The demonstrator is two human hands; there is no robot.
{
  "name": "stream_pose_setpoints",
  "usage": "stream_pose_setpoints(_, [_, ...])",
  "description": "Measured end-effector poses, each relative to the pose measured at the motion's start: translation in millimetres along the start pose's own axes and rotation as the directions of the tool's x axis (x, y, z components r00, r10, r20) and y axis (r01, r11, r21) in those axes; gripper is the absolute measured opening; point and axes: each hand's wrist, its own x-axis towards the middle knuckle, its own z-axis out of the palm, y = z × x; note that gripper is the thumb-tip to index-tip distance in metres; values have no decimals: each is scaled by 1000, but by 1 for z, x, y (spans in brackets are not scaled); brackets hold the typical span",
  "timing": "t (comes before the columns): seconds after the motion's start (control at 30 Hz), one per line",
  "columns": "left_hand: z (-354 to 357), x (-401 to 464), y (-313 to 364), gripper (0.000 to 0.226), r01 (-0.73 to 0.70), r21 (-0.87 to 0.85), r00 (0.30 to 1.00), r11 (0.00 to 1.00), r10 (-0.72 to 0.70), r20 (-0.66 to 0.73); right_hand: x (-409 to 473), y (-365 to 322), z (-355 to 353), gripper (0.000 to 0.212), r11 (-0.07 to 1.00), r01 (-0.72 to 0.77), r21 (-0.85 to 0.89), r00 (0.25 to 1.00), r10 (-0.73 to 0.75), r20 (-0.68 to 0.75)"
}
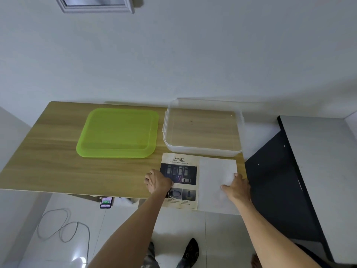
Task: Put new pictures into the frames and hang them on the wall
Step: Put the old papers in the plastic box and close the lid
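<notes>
A printed sheet headed SAFETY (pixel 181 171), with car photos, lies at the table's front right and hangs over the front edge. A blank white sheet (pixel 216 171) lies beside it on the right, partly overlapping it. My left hand (pixel 157 181) rests on the printed sheet's left edge with curled fingers. My right hand (pixel 236 185) lies on the white sheet, its thumb and fingers at the sheet's right edge. A silver picture frame (pixel 96 7) hangs on the wall at the top left.
On the wooden table (pixel 48 161) lie a green plastic lid (pixel 117 132) and a clear plastic box (pixel 202 128). A black cabinet (pixel 280 180) stands to the right. A phone (pixel 106 202) and a cable (pixel 63 227) lie on the floor.
</notes>
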Motion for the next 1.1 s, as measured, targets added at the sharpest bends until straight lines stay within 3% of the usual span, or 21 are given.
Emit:
stream_pose_setpoints(0.27, [-8,-9,-14,59,-93,-250,995,964,100,16,1,8,-2,70,959,-18,282,997,-3,73])
stream_pose_setpoints(0.53, [-31,-8,-34,49,11,-559,951,829,164,261,7,23,-11,62,804,-92,588,979,-35,201])
stream_pose_setpoints(0.8, [-57,-16,-50,44,28,-676,936,737,219,277,-1,31,-30,48,790,-75,608,946,-136,295])
stream_pose_setpoints(0.97, [-81,-25,-48,45,-7,-732,920,681,291,262,4,25,-48,54,753,-81,653,907,-215,361])
stream_pose_setpoints(1.1, [-100,-33,-36,46,-50,-760,917,649,330,222,3,10,-70,50,713,-32,700,896,-290,336])
